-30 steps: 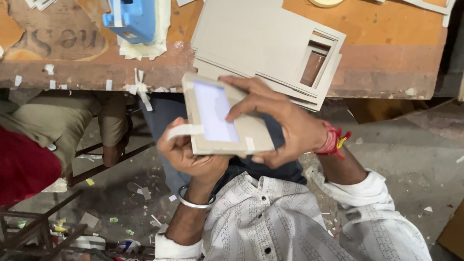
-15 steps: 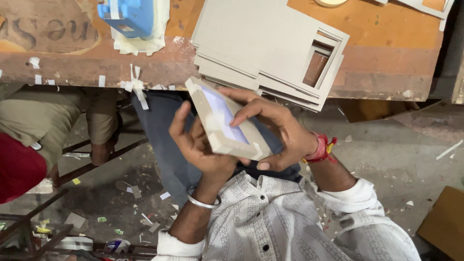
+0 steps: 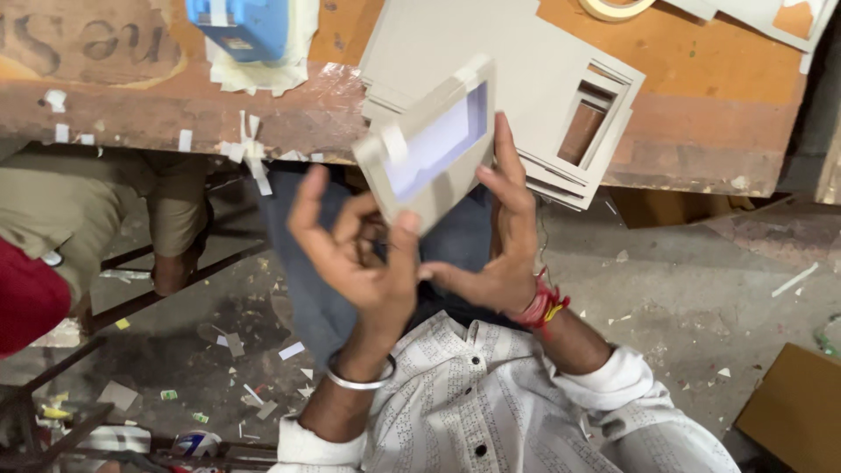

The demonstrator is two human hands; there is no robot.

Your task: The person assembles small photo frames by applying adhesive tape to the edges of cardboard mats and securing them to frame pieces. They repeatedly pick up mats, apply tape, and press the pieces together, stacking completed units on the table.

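Hands are tilting the grey card frame (image 3: 434, 144) up off the lap; left hand (image 3: 355, 254) loosening, right hand (image 3: 499, 236) steadying its edge.

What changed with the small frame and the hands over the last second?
The small grey frame turned from lying flat to tilted up on edge and lifted toward the table. The right hand shifted to its side; the left hand opened, supporting from below. The stack of grey boards stayed put.
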